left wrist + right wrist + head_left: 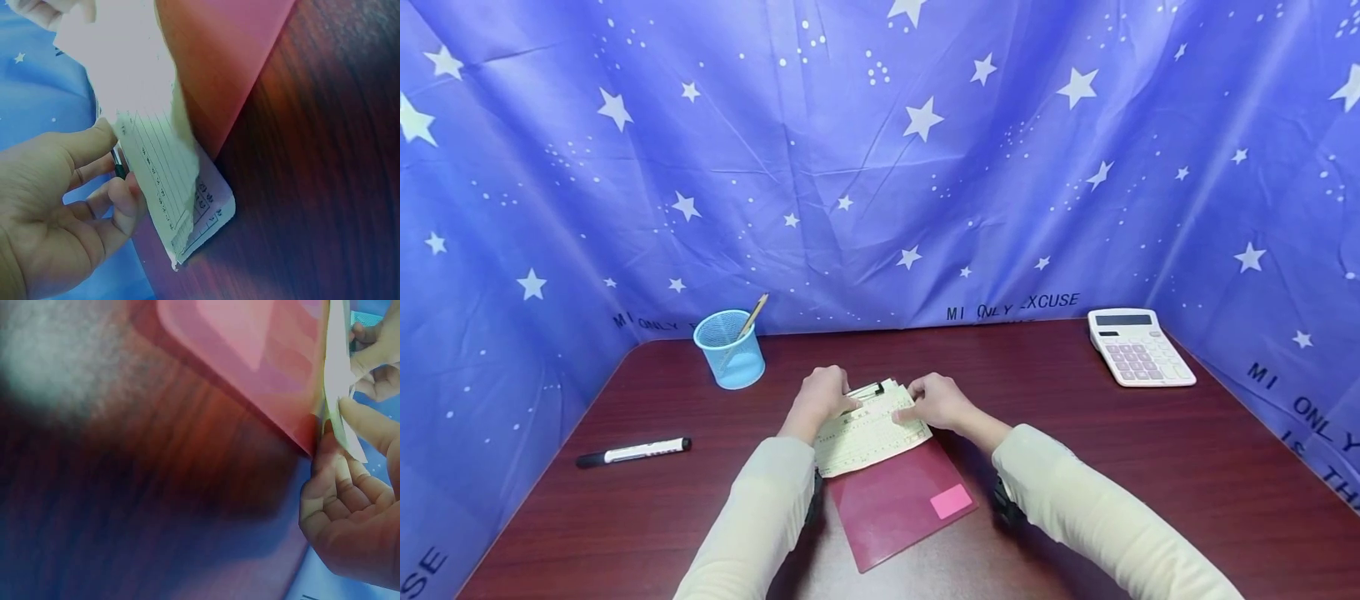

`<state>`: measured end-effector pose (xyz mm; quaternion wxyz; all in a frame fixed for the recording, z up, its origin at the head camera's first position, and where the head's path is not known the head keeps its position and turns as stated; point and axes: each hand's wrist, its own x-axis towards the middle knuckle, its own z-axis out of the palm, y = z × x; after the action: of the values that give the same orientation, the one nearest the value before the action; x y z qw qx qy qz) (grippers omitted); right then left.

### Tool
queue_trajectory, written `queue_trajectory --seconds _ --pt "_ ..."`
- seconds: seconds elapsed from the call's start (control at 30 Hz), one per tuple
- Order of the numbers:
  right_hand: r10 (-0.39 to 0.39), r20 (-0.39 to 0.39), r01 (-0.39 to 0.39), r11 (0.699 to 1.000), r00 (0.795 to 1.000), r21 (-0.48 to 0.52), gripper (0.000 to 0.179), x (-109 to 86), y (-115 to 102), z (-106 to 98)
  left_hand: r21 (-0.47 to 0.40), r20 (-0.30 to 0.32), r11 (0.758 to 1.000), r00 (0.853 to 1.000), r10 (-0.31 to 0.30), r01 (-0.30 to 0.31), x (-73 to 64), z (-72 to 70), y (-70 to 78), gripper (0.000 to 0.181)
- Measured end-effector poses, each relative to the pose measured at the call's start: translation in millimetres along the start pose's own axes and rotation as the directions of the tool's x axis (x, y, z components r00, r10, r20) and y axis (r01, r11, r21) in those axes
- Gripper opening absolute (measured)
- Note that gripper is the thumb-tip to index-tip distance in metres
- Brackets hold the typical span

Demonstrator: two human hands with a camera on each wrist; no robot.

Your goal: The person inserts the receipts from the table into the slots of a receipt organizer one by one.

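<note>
A thin stack of pale yellow printed paper slips (872, 437) is held above a dark red folder (898, 500). My left hand (822, 400) pinches the far left edge of the slips, thumb on top; in the left wrist view its fingers (128, 197) curl behind them. The right hand (942, 402) grips their right edge between thumb and fingers, as the right wrist view shows on the slips (337, 375). A small black clip-like piece (880, 388) with a thin metal strip shows at the slips' far edge; its exact kind is unclear. A pink label (951, 501) marks the folder's near right corner.
A blue mesh pen cup (733, 358) holding a pencil (754, 315) stands at the back left. A black-and-white marker (634, 452) lies on the left of the brown table (1037, 367). At the back right is a white calculator (1141, 348). A blue starry curtain (850, 167) surrounds the table.
</note>
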<state>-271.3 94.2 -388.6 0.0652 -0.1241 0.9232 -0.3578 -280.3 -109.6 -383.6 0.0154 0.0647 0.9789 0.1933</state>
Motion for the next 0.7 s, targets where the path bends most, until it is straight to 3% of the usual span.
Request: queue_trajectory --seconds 0.33,0.7 --pt "-0.028 -0.047 0.021 0.99 0.998 -0.137 0.028 5.1 -7.1 4.2 -0.004 0.01 1.0 1.0 -0.008 0.008 0.6 0.7 0.6 0.028" --pt "0.03 -0.016 -0.031 0.997 0.999 -0.069 0.053 13.9 -3.2 12.4 -0.053 0.016 0.999 1.0 -0.01 0.011 1.7 -2.0 -3.1 0.026"
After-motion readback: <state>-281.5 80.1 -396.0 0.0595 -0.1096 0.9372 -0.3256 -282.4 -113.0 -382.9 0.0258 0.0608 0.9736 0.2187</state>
